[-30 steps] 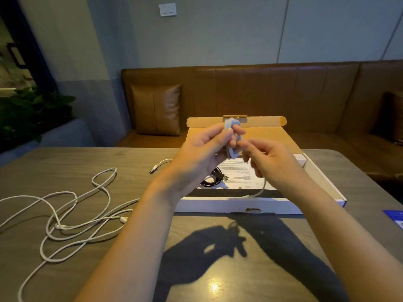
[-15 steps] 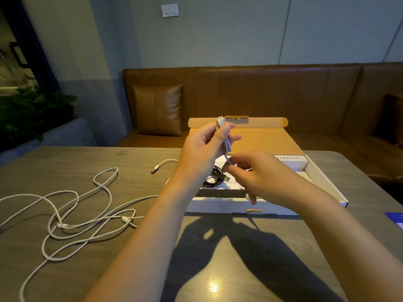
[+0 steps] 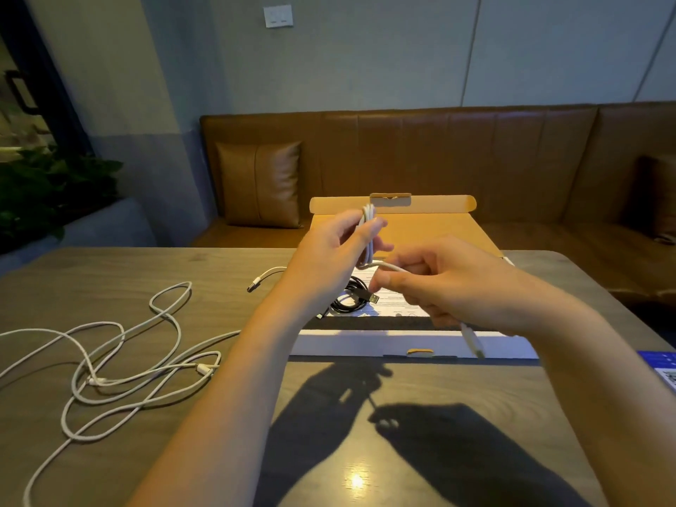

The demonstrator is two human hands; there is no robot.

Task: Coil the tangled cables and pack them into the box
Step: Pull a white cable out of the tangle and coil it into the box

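My left hand [image 3: 336, 250] pinches a small coil of white cable [image 3: 368, 228] upright above the open box [image 3: 402, 343]. My right hand [image 3: 450, 283] grips the loose tail of that same cable, which runs sideways from the coil's lower part; the tail's end [image 3: 472, 340] hangs below my right hand over the box's front wall. Inside the box lies a coiled black cable [image 3: 349, 300] with a USB plug, on a printed sheet. Tangled white cables [image 3: 120, 364] sprawl on the table at left.
The box's brown lid [image 3: 431, 228] stands open toward the far side. A loose white connector end [image 3: 263, 279] lies left of the box. A blue card [image 3: 660, 364] sits at the table's right edge. Behind the table runs a brown leather bench.
My right hand has drawn the cable tail out to the right and lower, across the coil's base. The left hand stays holding the coil.
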